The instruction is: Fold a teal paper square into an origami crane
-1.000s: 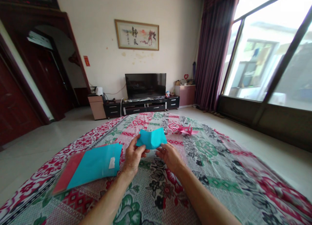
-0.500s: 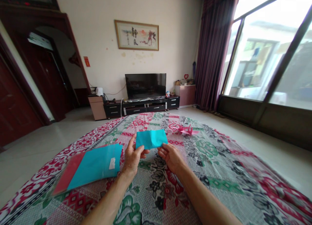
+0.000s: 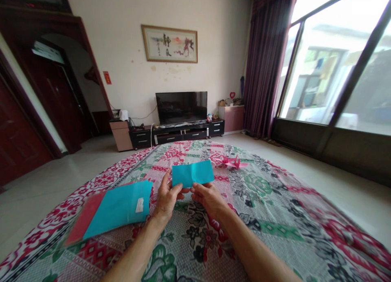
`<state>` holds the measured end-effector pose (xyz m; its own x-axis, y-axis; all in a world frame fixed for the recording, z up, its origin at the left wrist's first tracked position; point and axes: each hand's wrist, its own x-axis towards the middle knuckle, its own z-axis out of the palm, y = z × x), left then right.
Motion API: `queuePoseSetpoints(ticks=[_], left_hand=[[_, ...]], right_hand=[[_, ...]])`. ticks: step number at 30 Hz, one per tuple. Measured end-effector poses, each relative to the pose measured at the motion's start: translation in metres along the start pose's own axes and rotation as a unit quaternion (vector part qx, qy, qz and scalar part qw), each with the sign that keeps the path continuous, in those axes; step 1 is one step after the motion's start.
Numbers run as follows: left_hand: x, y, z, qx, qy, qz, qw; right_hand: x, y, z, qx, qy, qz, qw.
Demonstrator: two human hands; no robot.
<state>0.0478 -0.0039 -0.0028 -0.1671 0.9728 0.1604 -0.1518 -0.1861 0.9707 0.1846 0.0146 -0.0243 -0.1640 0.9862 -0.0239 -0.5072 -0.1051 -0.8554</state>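
A folded sheet of turquoise paper (image 3: 193, 173), creased down its middle, is held up above the table by both hands. My left hand (image 3: 167, 194) pinches its lower left corner, thumb in front and fingers behind. At the lower edge, near the middle crease, my right hand (image 3: 209, 197) grips the paper between thumb and fingers. To the left lies a clear packet of turquoise and red paper (image 3: 119, 208) with a small white label. Pink folded-paper figures (image 3: 233, 162) rest on the cloth beyond my right hand.
A patterned tablecloth (image 3: 269, 208) in red, green and grey covers the round table. Past its far edge stand a black television (image 3: 181, 107) and a low black cabinet (image 3: 195, 134). Dark curtains (image 3: 262, 70) and large windows are on the right.
My right hand has slid left along the paper's lower edge, from the right corner to near the middle crease. The paper's right half is tilted up slightly and shows wider.
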Motion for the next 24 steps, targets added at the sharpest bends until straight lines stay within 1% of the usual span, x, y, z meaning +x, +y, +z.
queuePoseSetpoints(ticks=[4,7,12,15,18,24], left_hand=[[-0.0010,-0.0019,-0.0007,0.012,-0.033,0.002,0.999],[0.0008,-0.0035,-0.0025,0.017,-0.044,0.002,0.999],[0.0059,-0.0041,-0.0059,0.014,-0.021,-0.023,0.999],[0.0071,-0.0055,-0.0069,0.011,0.000,-0.040,0.999],[0.0068,-0.0066,-0.0070,0.027,0.012,-0.027,0.999],[0.0043,-0.0033,-0.0049,0.038,-0.002,0.006,0.999]], right_hand=[[0.0010,-0.0009,0.0013,0.018,0.025,-0.014,0.999],[0.0007,-0.0018,0.0013,0.021,0.037,-0.015,0.999],[-0.0010,0.0009,0.0013,-0.006,0.013,-0.035,0.999],[-0.0017,0.0010,0.0021,-0.021,0.009,-0.033,0.999],[-0.0008,-0.0019,0.0010,0.004,0.007,-0.035,0.999],[0.0032,-0.0060,-0.0049,0.055,0.043,-0.043,0.997]])
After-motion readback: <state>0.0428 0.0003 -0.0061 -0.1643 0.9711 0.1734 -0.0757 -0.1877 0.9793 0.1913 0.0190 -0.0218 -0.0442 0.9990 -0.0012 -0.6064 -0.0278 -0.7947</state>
